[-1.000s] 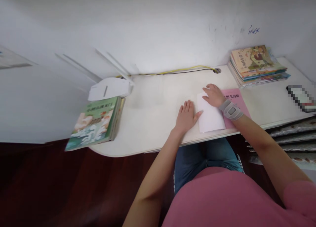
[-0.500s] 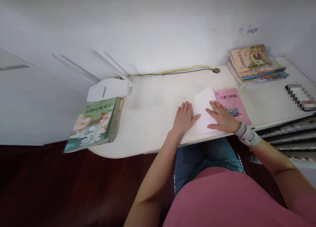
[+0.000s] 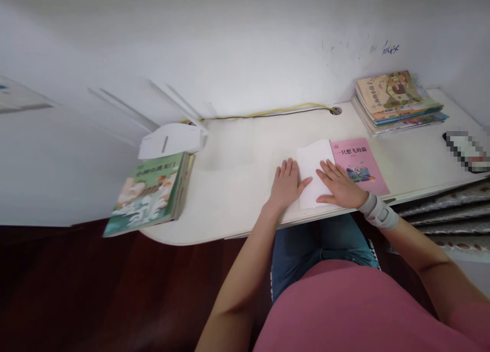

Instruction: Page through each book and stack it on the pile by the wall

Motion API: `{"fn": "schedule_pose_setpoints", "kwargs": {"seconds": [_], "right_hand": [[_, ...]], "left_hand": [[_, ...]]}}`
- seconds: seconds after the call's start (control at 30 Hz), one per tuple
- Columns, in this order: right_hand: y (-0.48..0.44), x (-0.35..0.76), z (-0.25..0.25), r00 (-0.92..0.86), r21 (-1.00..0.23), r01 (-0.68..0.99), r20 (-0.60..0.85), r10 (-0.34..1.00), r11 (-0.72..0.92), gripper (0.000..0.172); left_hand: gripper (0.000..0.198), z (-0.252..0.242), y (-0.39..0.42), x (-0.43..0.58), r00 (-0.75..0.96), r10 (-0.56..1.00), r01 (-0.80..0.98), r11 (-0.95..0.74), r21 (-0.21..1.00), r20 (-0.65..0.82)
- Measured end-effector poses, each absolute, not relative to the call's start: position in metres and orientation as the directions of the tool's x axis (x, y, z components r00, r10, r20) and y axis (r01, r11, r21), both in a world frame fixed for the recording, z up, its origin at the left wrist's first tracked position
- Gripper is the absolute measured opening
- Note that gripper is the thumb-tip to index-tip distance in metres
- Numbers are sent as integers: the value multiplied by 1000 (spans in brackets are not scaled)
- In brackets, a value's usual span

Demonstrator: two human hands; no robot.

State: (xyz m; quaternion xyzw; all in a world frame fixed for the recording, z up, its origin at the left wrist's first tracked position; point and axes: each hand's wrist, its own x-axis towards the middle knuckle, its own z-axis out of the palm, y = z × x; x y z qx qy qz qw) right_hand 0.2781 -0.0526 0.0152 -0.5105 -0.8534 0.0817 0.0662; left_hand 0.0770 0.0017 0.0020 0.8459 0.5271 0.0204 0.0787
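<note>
Flat and spread, palm down, pinching nothing: right grip, pressed onto the lower right part of the white sheet, fingers aimed away from the body and a little to the left. Around that wrist, a grey brace, just off the near edge of the desk.

Likewise flat and unclosed: left grip, fingers side by side pointing toward the wall, palm on bare desk, thumb tip touching the sheet's left edge.

Between the two, the sheet itself, long axis running from the near edge of the desk toward the wall. Nearer the right grip and partly covered by it; only met at the border by the left.

Just right of the sheet, long axis parallel: pink book, touching or slightly under the sheet's edge, hard to tell which.

Well apart: stack of picture books far right by the wall, green book overhanging the desk's left end, white lamp base just behind it, yellow cable along the wall.
</note>
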Motion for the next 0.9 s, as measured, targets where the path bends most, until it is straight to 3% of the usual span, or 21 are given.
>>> {"fn": "schedule_pose_setpoints", "kwargs": {"seconds": [0.2,0.37,0.47,0.6,0.73,0.9], "right_hand": [[-49,275,12,-487,-273,832,57,871,483,91],[-42,306,4,-266,-365,875,191,945,319,62],[-41,328,-2,-113,-277,947,186,976,162,54],[-45,336,-6,-113,-126,983,160,981,133,51],[-47,332,-6,-120,-96,986,185,975,140,50],[-48,331,-6,-133,-91,984,197,971,153,50]], "left_hand": [[86,-1,3,72,450,893,878,-438,196,-22],[82,18,-6,82,423,906,896,-422,137,22],[72,34,-14,117,486,873,865,-489,113,55],[59,40,-15,173,603,797,788,-593,163,-18],[56,33,-10,193,583,809,808,-567,157,-80],[55,25,-12,180,580,814,808,-568,159,-36]]}}
